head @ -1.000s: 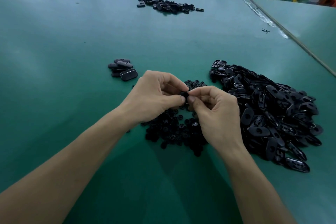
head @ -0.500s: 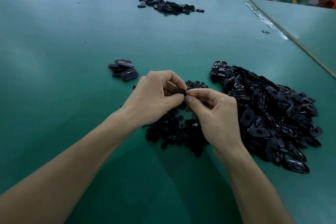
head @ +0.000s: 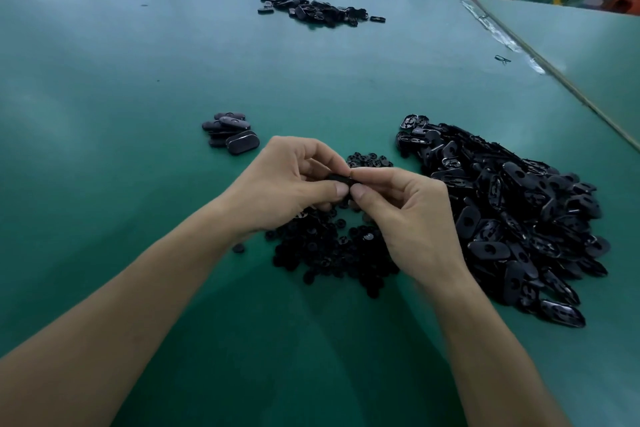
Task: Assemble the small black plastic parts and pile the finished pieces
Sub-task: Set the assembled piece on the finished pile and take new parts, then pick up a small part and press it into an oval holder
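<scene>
Step in hand, by the look: joining. Small black part pinched between both hands, above heap of small round inserts.
Left hand: fingers curled, thumb and forefinger gripping part.
Right hand: curled likewise, thumb and fingertip pinching same part.
Seated or not: cannot tell, fingers hide joint.
Next, likely: firm squeeze, then carry to finished stack beyond left hand.
Oval shell heap just right of right hand.

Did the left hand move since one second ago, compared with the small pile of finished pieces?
No. The left hand stays at the same spot, just right of the small pile, pinching the black part with the right hand.
</scene>
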A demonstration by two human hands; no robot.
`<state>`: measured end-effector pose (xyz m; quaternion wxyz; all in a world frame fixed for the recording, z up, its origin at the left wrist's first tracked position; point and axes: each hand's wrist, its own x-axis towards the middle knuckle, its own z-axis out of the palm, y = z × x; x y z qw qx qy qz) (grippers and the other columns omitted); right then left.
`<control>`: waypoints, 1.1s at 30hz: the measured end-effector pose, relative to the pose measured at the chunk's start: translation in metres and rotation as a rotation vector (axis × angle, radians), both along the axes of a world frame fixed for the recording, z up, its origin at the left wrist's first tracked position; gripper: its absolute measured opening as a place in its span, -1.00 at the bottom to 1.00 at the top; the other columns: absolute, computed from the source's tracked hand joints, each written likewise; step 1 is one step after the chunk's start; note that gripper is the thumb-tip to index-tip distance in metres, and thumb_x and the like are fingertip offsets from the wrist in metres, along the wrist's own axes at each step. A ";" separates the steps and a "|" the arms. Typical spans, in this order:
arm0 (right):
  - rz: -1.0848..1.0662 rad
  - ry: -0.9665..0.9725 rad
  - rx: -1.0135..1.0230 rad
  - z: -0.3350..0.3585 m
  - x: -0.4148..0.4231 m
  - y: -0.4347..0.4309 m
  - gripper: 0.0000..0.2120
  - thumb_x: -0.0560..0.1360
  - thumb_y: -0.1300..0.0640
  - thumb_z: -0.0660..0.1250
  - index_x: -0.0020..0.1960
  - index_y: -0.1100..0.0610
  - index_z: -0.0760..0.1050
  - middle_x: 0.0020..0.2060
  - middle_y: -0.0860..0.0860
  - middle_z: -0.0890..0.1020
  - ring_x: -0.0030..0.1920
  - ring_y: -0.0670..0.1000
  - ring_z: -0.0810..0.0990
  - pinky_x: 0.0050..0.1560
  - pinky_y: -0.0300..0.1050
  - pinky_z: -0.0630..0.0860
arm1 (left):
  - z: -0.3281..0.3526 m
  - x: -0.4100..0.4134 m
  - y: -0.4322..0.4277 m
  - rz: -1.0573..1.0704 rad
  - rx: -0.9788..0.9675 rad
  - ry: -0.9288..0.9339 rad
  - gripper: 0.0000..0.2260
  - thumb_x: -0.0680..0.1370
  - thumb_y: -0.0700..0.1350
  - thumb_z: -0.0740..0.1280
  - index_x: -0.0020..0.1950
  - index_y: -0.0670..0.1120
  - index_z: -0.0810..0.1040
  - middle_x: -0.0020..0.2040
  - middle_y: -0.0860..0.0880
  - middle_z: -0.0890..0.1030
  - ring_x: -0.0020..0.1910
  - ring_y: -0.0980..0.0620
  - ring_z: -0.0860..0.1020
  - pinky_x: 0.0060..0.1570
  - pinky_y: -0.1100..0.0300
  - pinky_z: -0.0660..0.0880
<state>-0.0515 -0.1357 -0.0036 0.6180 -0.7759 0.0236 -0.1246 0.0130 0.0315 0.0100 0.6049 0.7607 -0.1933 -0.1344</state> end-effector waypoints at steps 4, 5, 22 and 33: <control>0.008 0.041 0.039 -0.002 0.000 -0.003 -0.84 0.48 0.26 0.48 -0.06 0.01 0.69 -0.22 -0.06 0.75 -0.19 -0.09 0.71 -0.15 -0.25 0.55 | 0.001 0.000 0.000 -0.008 -0.019 0.037 -0.85 0.46 -0.36 0.49 -0.08 -0.13 0.66 -0.26 -0.11 0.70 -0.27 0.00 0.64 -0.20 0.20 0.64; 0.007 0.048 0.040 -0.002 -0.001 -0.003 -0.84 0.48 0.26 0.49 -0.07 0.01 0.69 -0.23 -0.06 0.74 -0.20 -0.09 0.71 -0.16 -0.24 0.55 | 0.001 0.000 0.000 -0.006 -0.020 0.041 -0.85 0.45 -0.36 0.50 -0.08 -0.13 0.67 -0.27 -0.09 0.70 -0.27 0.02 0.65 -0.21 0.22 0.64; -0.048 0.074 0.006 0.000 -0.004 0.001 -0.87 0.47 0.23 0.50 -0.14 0.00 0.68 -0.28 -0.06 0.73 -0.26 -0.11 0.68 -0.17 -0.10 0.58 | 0.005 -0.003 -0.001 0.072 0.000 0.007 -0.84 0.40 -0.37 0.54 -0.14 -0.14 0.70 -0.33 -0.12 0.70 -0.38 0.04 0.64 -0.29 0.24 0.62; -0.204 0.132 -0.769 0.025 0.019 -0.041 -0.72 0.58 0.27 0.32 0.22 0.06 0.64 0.06 0.00 0.71 0.01 -0.04 0.63 0.20 -0.19 0.52 | -0.009 0.025 0.026 0.400 0.023 -0.106 -0.83 0.47 -0.29 0.51 -0.15 -0.01 0.67 -0.30 0.02 0.71 -0.36 0.03 0.67 -0.10 0.10 0.64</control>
